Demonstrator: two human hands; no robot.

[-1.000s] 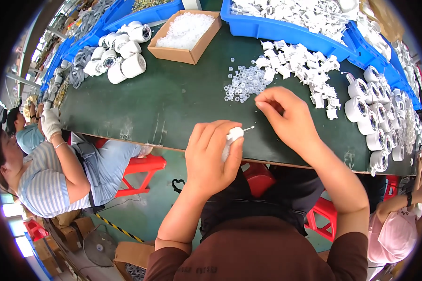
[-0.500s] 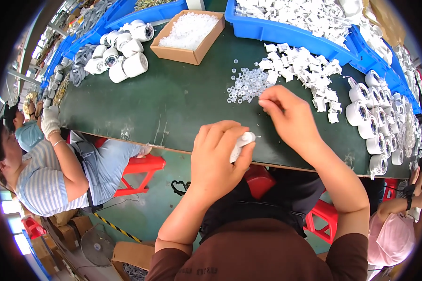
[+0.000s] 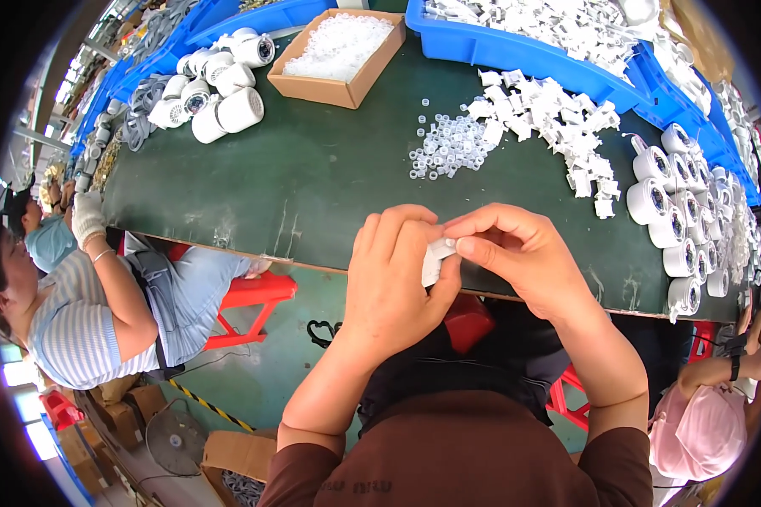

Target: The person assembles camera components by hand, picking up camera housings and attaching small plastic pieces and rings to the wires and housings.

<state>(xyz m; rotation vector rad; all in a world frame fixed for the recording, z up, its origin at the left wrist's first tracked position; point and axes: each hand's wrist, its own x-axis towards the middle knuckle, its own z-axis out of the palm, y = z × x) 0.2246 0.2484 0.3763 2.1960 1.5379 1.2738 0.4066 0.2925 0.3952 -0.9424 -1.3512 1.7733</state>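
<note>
My left hand is closed round a small white plastic part, held above the table's near edge; the fingers cover much of it. The thumb and forefinger of my right hand pinch together at the part's upper right end. Whatever lies between those fingertips is hidden. Beyond my hands is a loose pile of small clear plastic rings. White plastic pieces of an angular shape lie spread beside the rings, to their right.
A cardboard box of clear small parts stands at the back, near a blue bin of white pieces. White round housings sit in groups left and right. A co-worker sits at left, another at right.
My right hand has come from beside the clear rings toward me and left, and now meets the white part in my left hand. The left hand has barely moved.
</note>
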